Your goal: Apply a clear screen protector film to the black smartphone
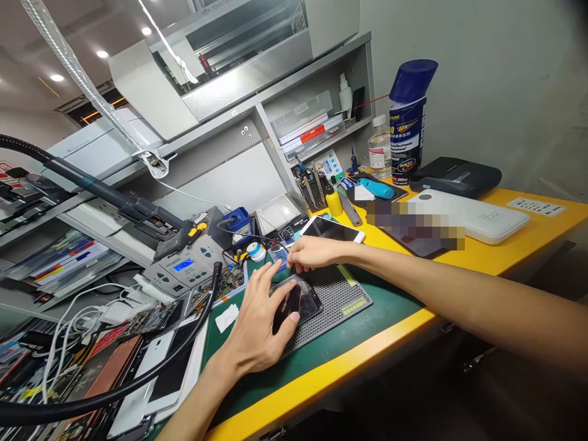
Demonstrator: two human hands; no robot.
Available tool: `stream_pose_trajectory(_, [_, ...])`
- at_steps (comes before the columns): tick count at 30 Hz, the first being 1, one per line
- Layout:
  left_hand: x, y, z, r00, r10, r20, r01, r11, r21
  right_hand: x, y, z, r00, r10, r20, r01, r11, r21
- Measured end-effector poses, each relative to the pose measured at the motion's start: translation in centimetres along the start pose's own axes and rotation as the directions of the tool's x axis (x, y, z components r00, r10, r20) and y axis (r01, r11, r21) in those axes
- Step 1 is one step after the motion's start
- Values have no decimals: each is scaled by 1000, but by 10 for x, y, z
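A dark phone (305, 301) lies on a grey perforated pad (342, 309) on the green mat (358, 344). My left hand (260, 312) reaches over the phone's left side, fingers and thumb spread; it partly covers the phone. Whether its fingertips press on the glass I cannot tell. Just beyond the phone's far edge, my right hand (315, 252) is closed in a pinch. What sits between its fingertips is hidden or too small to name. A thin black cable (252, 233) runs toward those fingers. Behind them lies a white-framed phone (333, 229).
At left stand a soldering station (184, 266) and a black hose (209, 312), beside stacked phones and white cables. A spray can (407, 141), a clear bottle (379, 150) and a white power bank (478, 217) occupy the right. A yellow table edge (331, 389) runs along the front.
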State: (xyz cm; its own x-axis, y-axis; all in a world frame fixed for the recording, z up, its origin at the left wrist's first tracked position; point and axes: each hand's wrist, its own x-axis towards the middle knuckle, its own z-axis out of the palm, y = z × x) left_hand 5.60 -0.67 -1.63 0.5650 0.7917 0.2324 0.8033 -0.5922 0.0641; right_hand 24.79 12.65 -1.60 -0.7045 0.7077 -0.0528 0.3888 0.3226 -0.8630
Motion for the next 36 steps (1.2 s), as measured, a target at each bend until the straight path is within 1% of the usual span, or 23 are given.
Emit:
stream_pose_trajectory(6, [-12, 4, 0, 1000, 26, 17, -26, 1000, -8, 0, -1, 0, 1000, 14, 5, -14, 1000, 3])
stream_pose_trajectory(11, [-6, 14, 3, 998, 59, 13, -59, 998, -30, 0, 1, 1, 1000, -10, -3, 10, 1000, -14])
stream_pose_trajectory(16, [-1, 18, 3, 998, 61, 11, -61, 997, -37, -1, 0, 0, 1000, -30, -3, 30, 999, -24])
stream_pose_trajectory(26, [-9, 32, -3, 994, 105, -14, -106, 992, -70, 0, 2, -1, 1000, -27, -2, 27, 999, -40])
stream_pose_trajectory(29, [-9, 29, -3, 996, 94, 5, -94, 994, -60, -2, 0, -1, 1000, -26, -2, 25, 999, -47])
stream_pose_trajectory(36, [5, 12, -3, 999, 8, 48, -8, 1000, -9, -1, 1, 0, 1000, -26, -7, 26, 999, -43])
